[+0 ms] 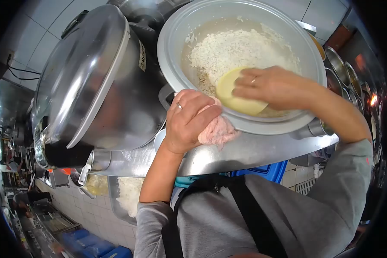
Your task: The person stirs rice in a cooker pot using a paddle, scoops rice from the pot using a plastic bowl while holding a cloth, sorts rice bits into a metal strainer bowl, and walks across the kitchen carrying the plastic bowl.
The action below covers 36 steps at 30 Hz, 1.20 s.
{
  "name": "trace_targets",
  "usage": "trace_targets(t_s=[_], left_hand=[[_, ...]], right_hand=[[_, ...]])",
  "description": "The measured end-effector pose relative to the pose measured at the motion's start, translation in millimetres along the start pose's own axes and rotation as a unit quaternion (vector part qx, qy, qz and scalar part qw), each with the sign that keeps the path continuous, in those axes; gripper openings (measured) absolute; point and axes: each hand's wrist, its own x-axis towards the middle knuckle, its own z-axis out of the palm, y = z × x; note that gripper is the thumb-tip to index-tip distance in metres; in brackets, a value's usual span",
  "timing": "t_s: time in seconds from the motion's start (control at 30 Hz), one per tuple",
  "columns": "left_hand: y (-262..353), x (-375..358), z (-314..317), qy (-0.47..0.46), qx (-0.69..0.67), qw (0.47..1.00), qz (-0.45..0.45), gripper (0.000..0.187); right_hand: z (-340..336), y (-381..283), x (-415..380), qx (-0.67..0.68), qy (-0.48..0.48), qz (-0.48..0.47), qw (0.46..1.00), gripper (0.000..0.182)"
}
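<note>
A wide grey pot (170, 47) with white rice (232, 49) inside fills the upper middle of the head view. My right hand (268, 88) reaches over its near rim and grips a pale yellow, rounded plate-like piece (232, 92) against the rice. Some motion blur softens that hand's fingers. At the near left rim, my left hand (189, 122) is closed around a pink cloth (217, 127), pressed to the pot's edge. Patches of pot bottom, brownish and grainy, show beside the yellow piece.
A large rice cooker (137, 94) with a shiny lid (84, 73) stands to the left. Metal bowls (337, 60) line the right. Below the steel counter (210, 161) are a clear tub of rice (129, 193) and a blue container (262, 172).
</note>
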Motion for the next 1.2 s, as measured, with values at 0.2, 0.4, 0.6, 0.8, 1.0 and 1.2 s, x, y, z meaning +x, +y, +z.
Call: trace_targets(t_s=[0.2, 0.4, 0.6, 0.8, 1.0, 1.2], left_hand=[[-5, 0, 10, 0.048, -0.011, 0.999, 0.009, 0.038], [-5, 1, 8, 0.044, -0.001, 0.999, 0.006, 0.038], [-5, 0, 8, 0.045, 0.008, 0.999, 0.009, 0.037], [-4, 3, 9, 0.056, -0.02, 0.998, 0.003, 0.041], [-4, 4, 7, 0.047, -0.008, 0.999, 0.006, 0.045], [-1, 6, 4, 0.031, -0.01, 0.999, -0.001, 0.044]], right_hand=[[0, 76, 45, 0.077, 0.13, 0.264, 0.953, 0.046], [53, 109, 95, -0.042, 0.039, 0.188, 0.981, 0.05], [20, 44, -8, -0.051, -0.011, 0.089, 0.995, 0.051], [-27, 33, -20, -0.071, -0.062, 0.139, 0.986, 0.042], [30, 106, 85, -0.054, 0.129, 0.166, 0.976, 0.042], [21, 64, 21, -0.047, -0.028, 0.136, 0.989, 0.048]])
